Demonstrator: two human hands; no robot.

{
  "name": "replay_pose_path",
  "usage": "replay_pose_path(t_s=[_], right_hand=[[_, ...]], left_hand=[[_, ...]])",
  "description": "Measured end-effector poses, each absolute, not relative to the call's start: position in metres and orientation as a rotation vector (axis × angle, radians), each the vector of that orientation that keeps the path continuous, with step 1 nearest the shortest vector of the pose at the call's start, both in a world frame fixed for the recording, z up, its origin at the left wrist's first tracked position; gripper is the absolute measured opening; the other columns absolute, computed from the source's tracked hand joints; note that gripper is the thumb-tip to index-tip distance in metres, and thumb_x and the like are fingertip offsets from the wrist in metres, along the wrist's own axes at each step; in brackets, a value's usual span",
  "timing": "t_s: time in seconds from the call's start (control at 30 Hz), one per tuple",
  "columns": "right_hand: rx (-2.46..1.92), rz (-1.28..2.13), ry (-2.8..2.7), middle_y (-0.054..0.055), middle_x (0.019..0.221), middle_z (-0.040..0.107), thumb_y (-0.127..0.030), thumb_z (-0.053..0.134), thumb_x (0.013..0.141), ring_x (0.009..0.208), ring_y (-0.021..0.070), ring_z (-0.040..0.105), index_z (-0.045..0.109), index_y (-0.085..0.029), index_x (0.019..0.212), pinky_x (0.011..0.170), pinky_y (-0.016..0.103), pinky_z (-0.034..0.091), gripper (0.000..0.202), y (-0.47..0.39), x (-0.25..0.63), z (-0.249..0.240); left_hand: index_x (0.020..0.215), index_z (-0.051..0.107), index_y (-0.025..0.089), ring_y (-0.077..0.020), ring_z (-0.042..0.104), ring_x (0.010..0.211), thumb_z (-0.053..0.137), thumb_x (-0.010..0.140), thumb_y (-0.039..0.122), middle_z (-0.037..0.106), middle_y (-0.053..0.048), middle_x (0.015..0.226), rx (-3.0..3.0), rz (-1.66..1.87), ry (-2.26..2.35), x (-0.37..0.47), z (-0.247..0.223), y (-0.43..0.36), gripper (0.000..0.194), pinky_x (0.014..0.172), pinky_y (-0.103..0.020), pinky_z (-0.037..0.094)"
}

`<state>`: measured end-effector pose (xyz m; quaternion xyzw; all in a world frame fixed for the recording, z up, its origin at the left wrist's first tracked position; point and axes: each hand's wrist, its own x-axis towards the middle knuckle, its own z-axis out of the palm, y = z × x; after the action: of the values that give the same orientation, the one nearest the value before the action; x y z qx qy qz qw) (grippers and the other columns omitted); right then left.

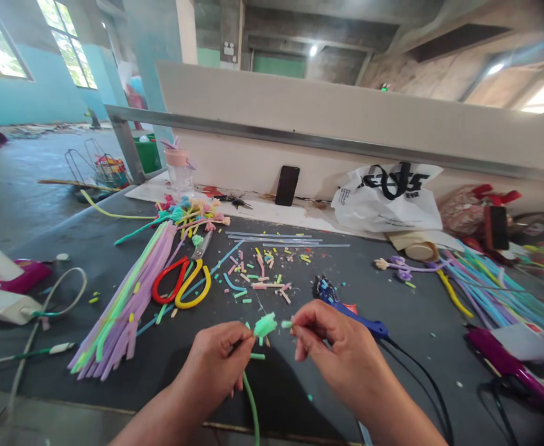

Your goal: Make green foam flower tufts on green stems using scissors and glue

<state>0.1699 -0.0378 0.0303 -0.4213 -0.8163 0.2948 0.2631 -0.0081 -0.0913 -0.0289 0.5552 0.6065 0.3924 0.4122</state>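
Head view: green stem [253, 406] partly below the frame.

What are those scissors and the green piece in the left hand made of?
Scissors: smooth, shiny red and yellow handles, probably plastic; grey blades with a metallic sheen, likely steel. Green piece in the left hand: fuzzy, matte, ragged, perhaps foam or plush fabric.

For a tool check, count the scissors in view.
1: red-and-yellow scissors, on the dark table, beside the purple strips. Others may be hidden.
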Motion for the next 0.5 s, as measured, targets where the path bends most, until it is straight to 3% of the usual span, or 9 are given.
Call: replay_pose_path(t_s=[0.1,0.23,0.5], right_hand=[[-1.125,0.818,-2.173,-0.006,0.06,0.061,-0.012,0.048,0.08,0.053,0.0096,0.06,0.057,-0.022,0.091,0.057,0.021,0.044,0.018,-0.036,0.1701,0.0296],[-1.141,0.746,-2.19,-0.004,0.061,0.064,-0.01,0.047,0.078,0.059,0.0114,0.061,0.063,-0.022,0.079,0.059,0.022,0.044,0.02,-0.0334,0.1709,0.0297],[-1.205,0.735,-2.183,-0.003,0.063,0.063,-0.008,0.047,0.075,0.06,0.0116,0.06,0.061,-0.021,0.072,0.058,0.021,0.043,0.02,-0.0321,0.167,0.0261]], left_hand=[[0.06,0.048,0.017,-0.0063,0.052,0.035,0.043,0.081,0.028,0.044,0.006,0.055,1.407,1.0,1.536,-0.0083,-0.0299,-0.0904,0.025,0.031,-0.013,0.032],[0.059,0.048,0.017,-0.0063,0.053,0.035,0.042,0.081,0.027,0.043,0.006,0.054,1.413,1.01,1.536,-0.0089,-0.0307,-0.0905,0.025,0.031,-0.013,0.033],[0.06,0.049,0.017,-0.0067,0.052,0.035,0.043,0.08,0.029,0.044,0.006,0.055,1.366,0.983,1.538,-0.0078,-0.0289,-0.0907,0.024,0.03,-0.014,0.032]])
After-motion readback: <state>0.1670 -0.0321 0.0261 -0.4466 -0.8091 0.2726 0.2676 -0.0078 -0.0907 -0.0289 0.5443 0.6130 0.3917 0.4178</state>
